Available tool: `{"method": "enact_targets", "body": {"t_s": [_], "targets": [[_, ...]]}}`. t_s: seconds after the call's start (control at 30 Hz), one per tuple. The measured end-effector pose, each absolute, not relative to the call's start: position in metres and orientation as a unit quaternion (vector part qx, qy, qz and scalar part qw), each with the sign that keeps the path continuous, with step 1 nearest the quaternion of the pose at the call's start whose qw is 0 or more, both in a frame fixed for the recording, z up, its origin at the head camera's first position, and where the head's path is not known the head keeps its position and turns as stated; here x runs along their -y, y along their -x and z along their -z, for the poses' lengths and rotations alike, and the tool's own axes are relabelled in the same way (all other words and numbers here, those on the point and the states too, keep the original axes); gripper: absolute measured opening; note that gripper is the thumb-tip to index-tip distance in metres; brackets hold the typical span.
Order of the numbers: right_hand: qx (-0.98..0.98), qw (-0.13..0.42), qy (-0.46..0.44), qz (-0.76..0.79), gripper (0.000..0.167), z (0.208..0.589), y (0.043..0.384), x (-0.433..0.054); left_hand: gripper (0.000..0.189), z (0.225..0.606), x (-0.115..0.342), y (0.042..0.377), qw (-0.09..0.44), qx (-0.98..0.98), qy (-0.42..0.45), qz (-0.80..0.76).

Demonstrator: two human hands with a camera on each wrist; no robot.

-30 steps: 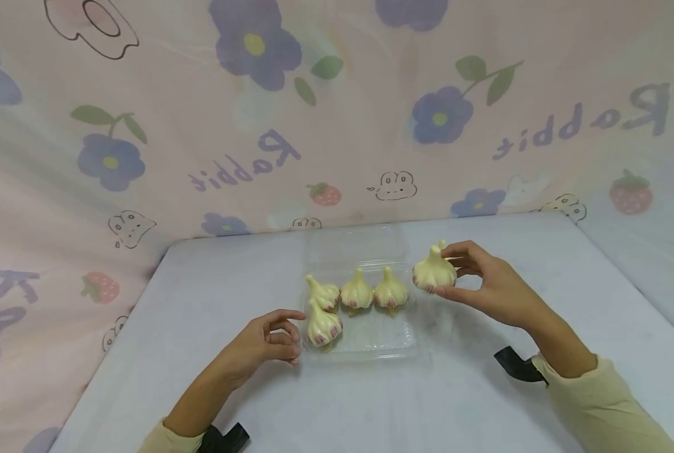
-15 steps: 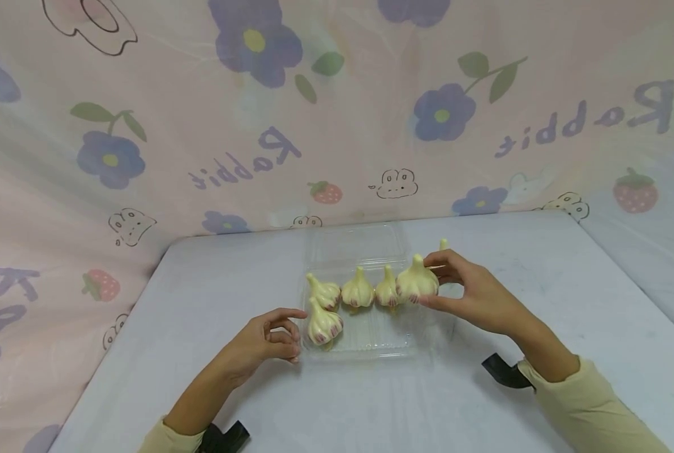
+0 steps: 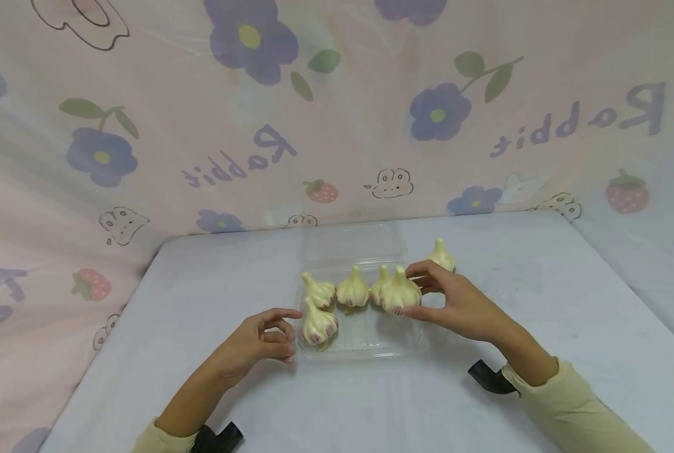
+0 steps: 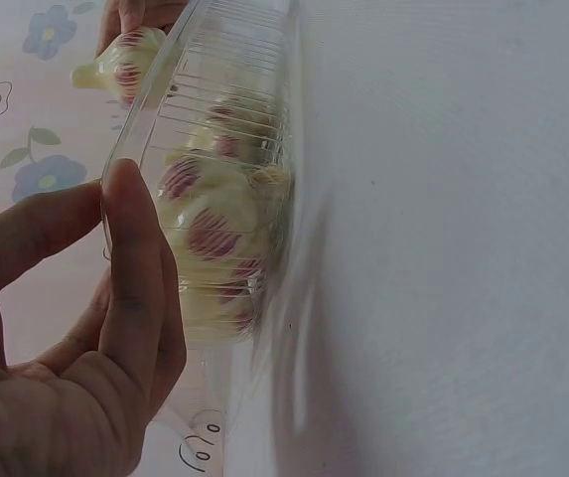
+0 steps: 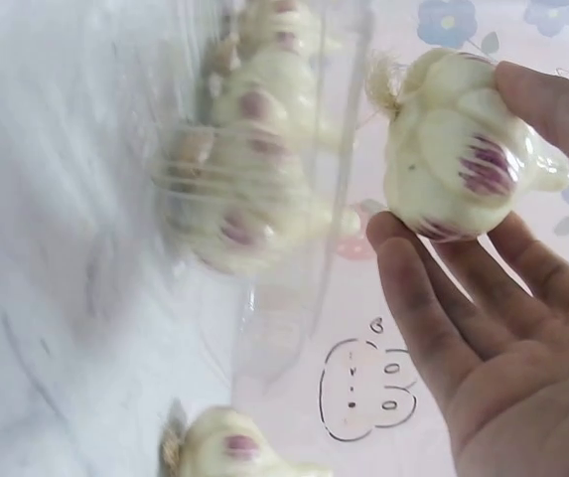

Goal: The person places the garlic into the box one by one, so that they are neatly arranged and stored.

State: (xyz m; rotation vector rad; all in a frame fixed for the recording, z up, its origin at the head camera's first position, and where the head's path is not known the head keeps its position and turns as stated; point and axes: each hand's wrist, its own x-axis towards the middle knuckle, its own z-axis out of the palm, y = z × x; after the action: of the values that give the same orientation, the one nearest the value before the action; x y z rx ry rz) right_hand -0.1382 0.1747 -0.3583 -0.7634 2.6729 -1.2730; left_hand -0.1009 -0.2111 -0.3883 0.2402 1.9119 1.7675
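Note:
My right hand pinches a garlic bulb between thumb and fingertips, holding it over the right side of a clear plastic box. The right wrist view shows this same garlic bulb raised above the box wall, its roots toward the box and its stem pointing away. At the box's left side, my left hand pinches the rim, as the left wrist view shows with the fingertips at the plastic edge. Several garlic bulbs sit in the box: a back row and one bulb at front left.
Another garlic bulb stands on the white table, behind my right hand. The box's clear lid lies folded open toward the back. A printed cloth hangs behind the table.
My right hand has carried its garlic bulb leftward and lower, from beside the box to over its right part. A bulb on the table behind it has come into view. The left hand stays put.

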Motion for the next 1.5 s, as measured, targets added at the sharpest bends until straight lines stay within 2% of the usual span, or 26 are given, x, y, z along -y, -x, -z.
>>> {"method": "enact_targets", "body": {"t_s": [0.37, 0.77, 1.13, 1.5], "targets": [[-0.859, 0.071, 0.259, 0.436, 0.056, 0.38, 0.127, -0.156, 0.065, 0.389, 0.212, 0.099, 0.271, -0.711, -0.078, -0.644], [-0.842, 0.099, 0.302, 0.436, 0.059, 0.377, 0.13, -0.13, 0.067, 0.39, 0.213, 0.097, 0.267, -0.707, -0.07, -0.651], [-0.862, 0.064, 0.343, 0.369, 0.058, 0.383, 0.132, -0.12, 0.066, 0.39, 0.211, 0.099, 0.262, -0.707, -0.075, -0.653], [-0.878, 0.079, 0.323, 0.346, 0.062, 0.381, 0.133, -0.115, 0.065, 0.391, 0.211, 0.1, 0.259, -0.705, -0.079, -0.655]]}}
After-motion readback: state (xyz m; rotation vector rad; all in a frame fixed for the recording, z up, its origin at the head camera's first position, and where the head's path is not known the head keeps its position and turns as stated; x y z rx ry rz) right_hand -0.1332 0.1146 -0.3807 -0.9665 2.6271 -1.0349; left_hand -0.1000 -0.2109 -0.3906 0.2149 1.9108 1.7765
